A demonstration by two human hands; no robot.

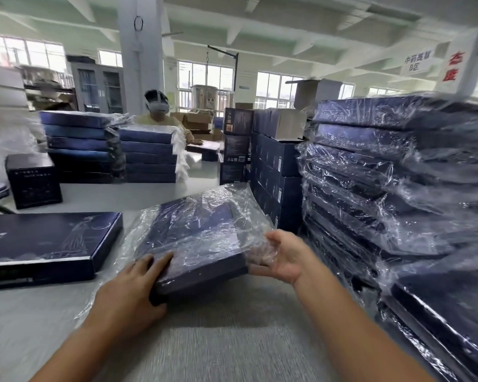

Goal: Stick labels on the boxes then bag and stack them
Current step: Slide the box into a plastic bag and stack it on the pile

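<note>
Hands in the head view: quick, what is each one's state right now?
Left hand: grips the near corner of the bagged box.
Right hand: holds the same box's right edge through the plastic.

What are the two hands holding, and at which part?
The bagged box: the left hand grips its near left corner, the right hand its near right corner.

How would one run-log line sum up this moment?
step: bagged, not yet stacked | left hand: grips bagged box corner | right hand: holds its right edge | stack of bagged boxes: at right
</note>
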